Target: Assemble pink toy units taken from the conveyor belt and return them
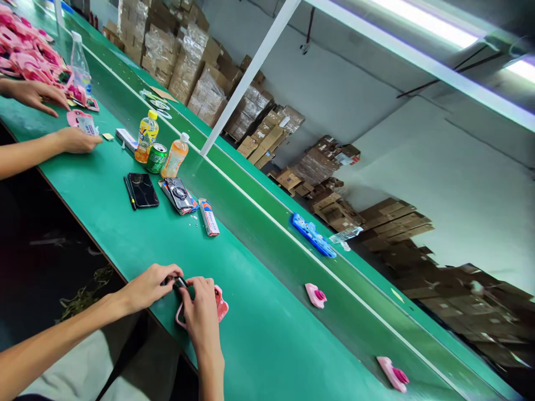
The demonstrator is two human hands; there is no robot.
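Observation:
Near the front edge of the green bench, my right hand (201, 303) is wrapped over a pink plastic case (222, 305); much of it hides behind my fingers. Close beside it, the fingers of my left hand (156, 285) pinch a small dark piece (180, 282) at the case's near end. What that piece is, I cannot make out. Both hands are closed and almost touch.
At left, a co-worker's hands (79, 139) hold a pink part near a pink heap (29, 53). Bottles (174, 156), a can (156, 158), a phone (142, 190), a camera (179, 192) and a small box (208, 217) stand beyond. Pink parts (315, 296) lie on the belt.

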